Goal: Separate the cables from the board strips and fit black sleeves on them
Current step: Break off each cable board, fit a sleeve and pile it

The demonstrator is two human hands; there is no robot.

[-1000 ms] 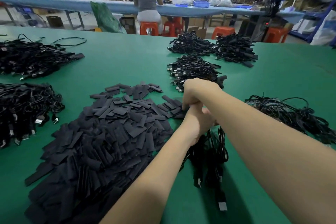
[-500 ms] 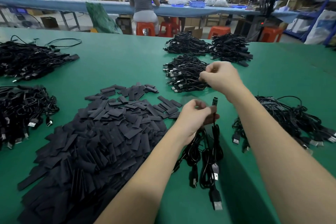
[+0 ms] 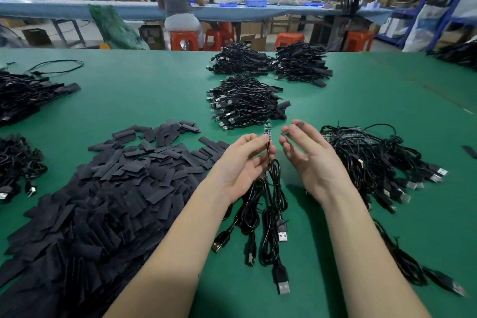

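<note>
Left hand (image 3: pixel 242 162) pinches a cable (image 3: pixel 269 162) below its small board (image 3: pixel 267 128); right hand (image 3: pixel 307 152) pinches a blurred black sleeve (image 3: pixel 293 129): square the sleeve's mouth to the board tip before sliding

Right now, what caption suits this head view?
Left hand pinches a cable's small board upright; right hand holds a small dark piece beside it.

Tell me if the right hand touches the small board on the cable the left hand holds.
Apart. The head view shows green table between the right hand and the small board.
</note>
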